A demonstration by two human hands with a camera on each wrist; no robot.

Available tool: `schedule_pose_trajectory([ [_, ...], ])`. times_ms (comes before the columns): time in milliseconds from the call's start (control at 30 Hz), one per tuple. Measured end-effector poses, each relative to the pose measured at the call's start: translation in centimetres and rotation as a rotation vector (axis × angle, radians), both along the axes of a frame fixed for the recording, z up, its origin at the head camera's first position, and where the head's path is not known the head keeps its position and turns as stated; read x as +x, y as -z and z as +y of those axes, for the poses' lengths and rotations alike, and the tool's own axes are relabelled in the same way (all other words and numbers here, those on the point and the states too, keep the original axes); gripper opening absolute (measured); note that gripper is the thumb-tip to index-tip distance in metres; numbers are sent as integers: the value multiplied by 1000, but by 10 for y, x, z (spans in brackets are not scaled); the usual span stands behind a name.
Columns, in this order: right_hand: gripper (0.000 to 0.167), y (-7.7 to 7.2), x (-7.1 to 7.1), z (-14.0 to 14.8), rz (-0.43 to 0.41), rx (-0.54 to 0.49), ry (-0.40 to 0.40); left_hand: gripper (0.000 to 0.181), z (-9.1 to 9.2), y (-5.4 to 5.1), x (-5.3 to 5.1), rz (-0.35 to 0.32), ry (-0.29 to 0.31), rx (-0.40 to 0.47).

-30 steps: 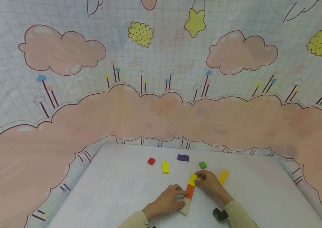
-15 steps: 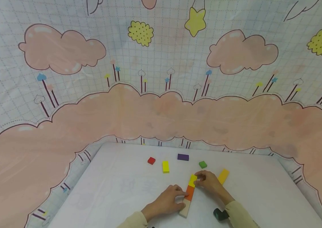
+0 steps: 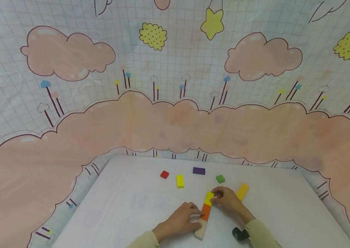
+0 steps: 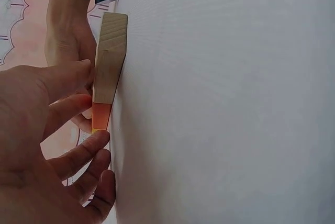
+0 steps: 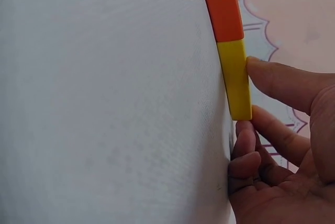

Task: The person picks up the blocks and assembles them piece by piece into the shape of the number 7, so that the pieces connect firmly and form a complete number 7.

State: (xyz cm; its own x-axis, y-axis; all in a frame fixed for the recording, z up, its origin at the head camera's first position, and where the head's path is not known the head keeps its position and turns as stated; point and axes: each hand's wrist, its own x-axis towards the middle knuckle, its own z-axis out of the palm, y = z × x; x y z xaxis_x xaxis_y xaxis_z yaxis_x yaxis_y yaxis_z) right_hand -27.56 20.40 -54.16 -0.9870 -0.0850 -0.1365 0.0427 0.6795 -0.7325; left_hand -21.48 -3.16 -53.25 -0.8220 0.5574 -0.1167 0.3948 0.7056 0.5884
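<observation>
A row of three blocks lies on the white table: plain wood (image 3: pixel 201 229), orange (image 3: pixel 206 211) and yellow (image 3: pixel 209 198), end to end. My left hand (image 3: pixel 182 217) touches the row from the left, its thumb by the wood block and its index finger at the orange one. At the far end, my right hand (image 3: pixel 227 199) touches the yellow block with thumb and index finger. The right wrist view shows that thumb against the yellow block's (image 5: pixel 235 80) side face and the index fingertip at its end corner. The other right fingers bend beside that end.
Beyond the hands lie a red block (image 3: pixel 164 174), another yellow block (image 3: pixel 179 181), a purple block (image 3: pixel 199 171) and a green block (image 3: pixel 220 178). A long yellow-orange block (image 3: pixel 243 191) is partly behind the right hand. A dark green object (image 3: pixel 239 234) sits by the right sleeve.
The row of blocks has slid slightly toward me, and both hands have shifted a little the same way with it. The other blocks stay where they were.
</observation>
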Motion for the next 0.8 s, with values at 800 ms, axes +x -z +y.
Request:
schedule_pose_trajectory([
  [800, 36, -4, 5, 0, 0, 45, -10, 37, 1, 2, 1, 27, 1, -5],
])
